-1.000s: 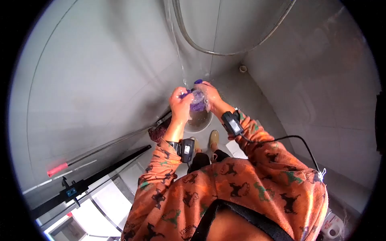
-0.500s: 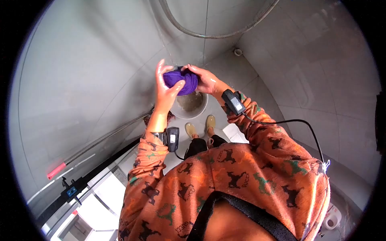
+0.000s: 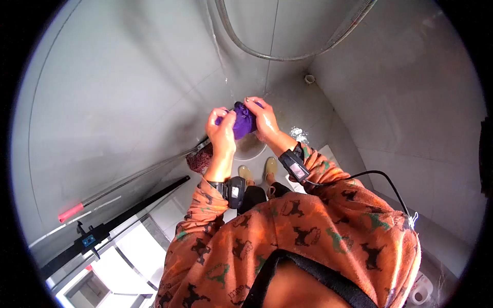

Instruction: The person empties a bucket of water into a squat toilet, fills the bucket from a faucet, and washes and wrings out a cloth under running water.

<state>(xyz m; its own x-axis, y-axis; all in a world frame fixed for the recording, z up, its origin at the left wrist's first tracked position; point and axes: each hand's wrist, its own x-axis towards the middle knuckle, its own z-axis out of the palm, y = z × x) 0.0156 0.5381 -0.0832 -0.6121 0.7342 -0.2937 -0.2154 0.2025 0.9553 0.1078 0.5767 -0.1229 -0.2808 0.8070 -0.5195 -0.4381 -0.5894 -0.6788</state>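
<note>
A wet purple cloth (image 3: 245, 122) is stretched between my two hands, above a round basin (image 3: 248, 149) on the floor. My left hand (image 3: 222, 127) grips its left side, with the fingers curled round it and the thumb on top. At the other side, my right hand (image 3: 262, 117) is closed on the cloth near its upper edge. A dark part of the cloth shows at the top between the hands. Most of the basin is hidden below the cloth and my hands. Water runs in a thin stream just above the cloth.
A flexible metal hose (image 3: 292, 57) loops down along the wall. A mop (image 3: 200, 157) leans at the left, its pink-ended handle (image 3: 71, 212) lying along the wall. White foam (image 3: 299, 134) sits on the floor right of the basin. My shoes (image 3: 271, 166) stand just before the basin.
Both hands have come nearer my body with the purple cloth. My left fingers, spread before, have curled round it. White foam now shows on the floor at the right.
</note>
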